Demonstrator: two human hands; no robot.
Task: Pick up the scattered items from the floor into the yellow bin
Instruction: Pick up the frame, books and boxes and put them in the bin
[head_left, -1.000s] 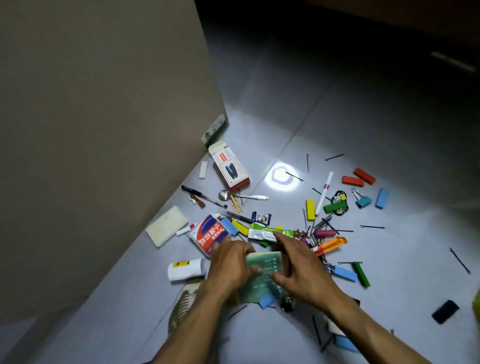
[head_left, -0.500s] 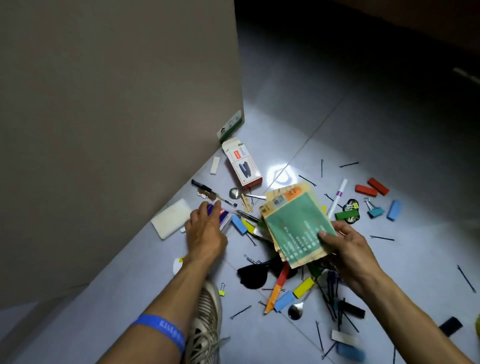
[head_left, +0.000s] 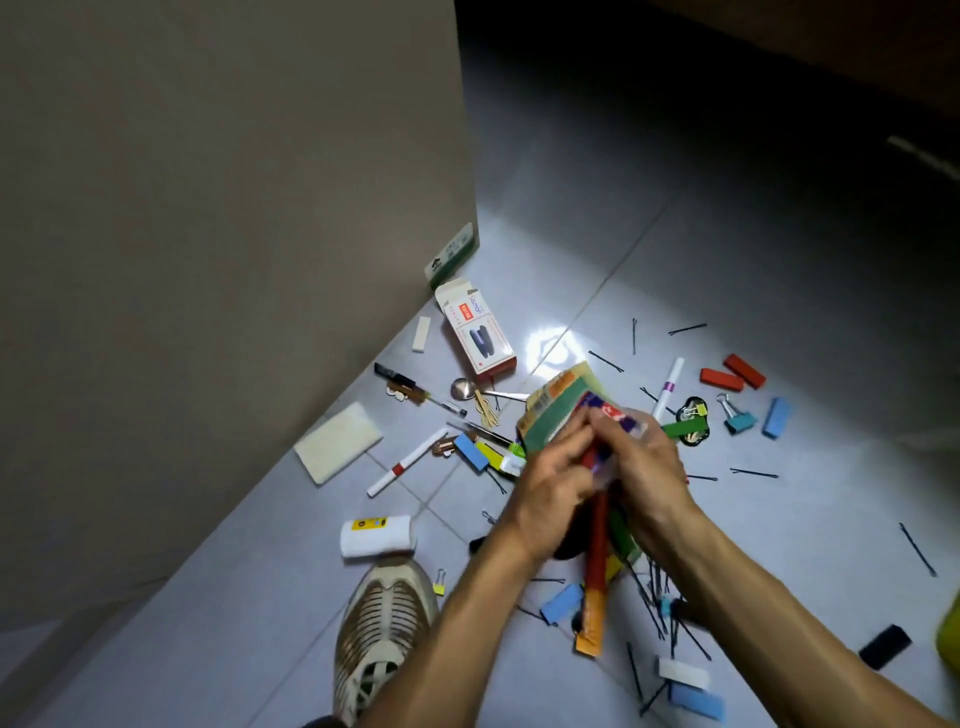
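Observation:
My left hand (head_left: 548, 480) and my right hand (head_left: 649, 467) meet above the pile of scattered items. The right hand grips a stack of green booklets (head_left: 550, 408). A red and blue packet (head_left: 607, 415) is pressed against that stack by the left hand. Below the hands a red and orange stick (head_left: 595, 587) lies on the floor among blue blocks and black hairpins. A yellow sliver at the right edge looks like the yellow bin (head_left: 950, 631); most of it is out of view.
A beige wall panel (head_left: 208, 260) stands on the left. Along it lie a white and red box (head_left: 475, 332), a spoon (head_left: 462, 388), a white pad (head_left: 337, 441) and a white roll (head_left: 376, 535). My shoe (head_left: 384, 623) is at the bottom. Red blocks (head_left: 732, 375) lie right.
My left hand lifted the red and blue packet off the floor by the wall and brought it right, onto the green booklets held in my right hand.

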